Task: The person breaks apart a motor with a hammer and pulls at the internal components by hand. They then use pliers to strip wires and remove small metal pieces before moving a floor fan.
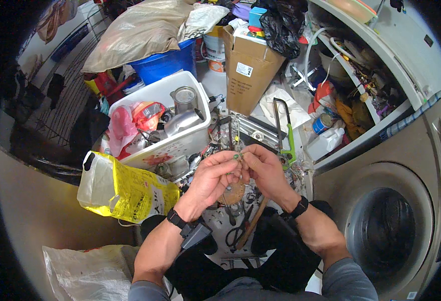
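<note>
Both hands meet in the middle of the view, above a spread of tools and small parts. My left hand (215, 173) is closed, its thumb and fingers pinching a small green piece (236, 156), too small to name. Against the same piece, my right hand (265, 170) has its thumb and forefinger pressed together. Below the hands lies a round brown disc (234, 192), partly covered by the fingers. Nearer to me are black-handled scissors (234, 236) and a long wooden handle (252, 226). A hacksaw with a green handle (291, 145) stands just beyond my right hand.
On the left, a white plastic bin (155, 145) holds metal cans and bags, with a yellow sack (140, 190) before it. Behind stand a blue tub (165, 65) and a tall cardboard box (250, 75). A washing machine (326, 180) closes off the right, below a cluttered shelf.
</note>
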Motion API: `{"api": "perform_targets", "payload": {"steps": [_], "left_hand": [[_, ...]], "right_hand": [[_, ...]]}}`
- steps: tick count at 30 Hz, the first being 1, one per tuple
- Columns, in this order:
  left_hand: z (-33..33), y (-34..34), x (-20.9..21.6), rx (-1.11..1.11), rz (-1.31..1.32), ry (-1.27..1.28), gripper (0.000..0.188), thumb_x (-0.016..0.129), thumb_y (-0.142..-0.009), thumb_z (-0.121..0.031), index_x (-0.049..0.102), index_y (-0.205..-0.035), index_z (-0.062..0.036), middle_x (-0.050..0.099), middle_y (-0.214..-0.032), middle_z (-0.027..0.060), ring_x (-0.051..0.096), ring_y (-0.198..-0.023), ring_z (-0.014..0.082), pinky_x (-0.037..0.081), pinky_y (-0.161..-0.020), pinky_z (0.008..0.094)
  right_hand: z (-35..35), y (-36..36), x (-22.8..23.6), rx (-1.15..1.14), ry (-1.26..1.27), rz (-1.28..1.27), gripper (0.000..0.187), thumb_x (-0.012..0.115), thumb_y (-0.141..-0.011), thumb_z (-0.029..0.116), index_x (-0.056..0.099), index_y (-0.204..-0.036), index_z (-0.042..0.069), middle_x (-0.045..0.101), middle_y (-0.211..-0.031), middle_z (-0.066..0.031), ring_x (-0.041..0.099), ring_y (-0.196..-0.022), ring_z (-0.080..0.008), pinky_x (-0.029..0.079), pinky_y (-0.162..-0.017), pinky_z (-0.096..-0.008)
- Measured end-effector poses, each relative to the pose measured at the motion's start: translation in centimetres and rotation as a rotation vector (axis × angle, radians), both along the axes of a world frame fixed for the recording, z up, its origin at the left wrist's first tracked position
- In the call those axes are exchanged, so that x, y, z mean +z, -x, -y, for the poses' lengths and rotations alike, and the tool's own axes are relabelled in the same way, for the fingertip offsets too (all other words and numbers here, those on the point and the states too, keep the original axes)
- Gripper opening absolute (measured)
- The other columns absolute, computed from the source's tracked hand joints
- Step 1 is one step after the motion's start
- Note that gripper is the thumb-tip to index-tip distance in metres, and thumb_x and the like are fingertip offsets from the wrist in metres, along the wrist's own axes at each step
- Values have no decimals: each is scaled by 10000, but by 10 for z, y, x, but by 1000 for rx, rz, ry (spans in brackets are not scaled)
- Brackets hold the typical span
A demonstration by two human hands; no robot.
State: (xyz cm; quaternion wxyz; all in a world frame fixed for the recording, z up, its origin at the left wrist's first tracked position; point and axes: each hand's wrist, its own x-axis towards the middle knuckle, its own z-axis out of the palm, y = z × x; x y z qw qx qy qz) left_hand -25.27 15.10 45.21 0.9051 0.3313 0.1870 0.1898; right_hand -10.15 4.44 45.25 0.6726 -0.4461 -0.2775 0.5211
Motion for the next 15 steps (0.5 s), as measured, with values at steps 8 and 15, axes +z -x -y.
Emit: {"api": "perform_targets", "payload": {"steps": [8,15], "left_hand": [[8,-10,-2,91,-131,-302,121,610,-1006,-113,678,-1051,-25,687,-881,52,643,-758,130,521,-662,278],[15,-15,4,36,-216,-424,117,621,-1010,-152,659,-964,-52,655,-793,24,599,-693,104,483,-629,260]], "right_hand": [[4,-5,10,-226,-134,921,124,681,-953,86,673,-1051,10,667,-919,-81,663,-775,-169,534,-680,-297],[13,-22,8,-35,50,655,146,713,-913,89,669,-1014,-7,699,-875,-56,653,-754,-114,536,-685,-290]]}}
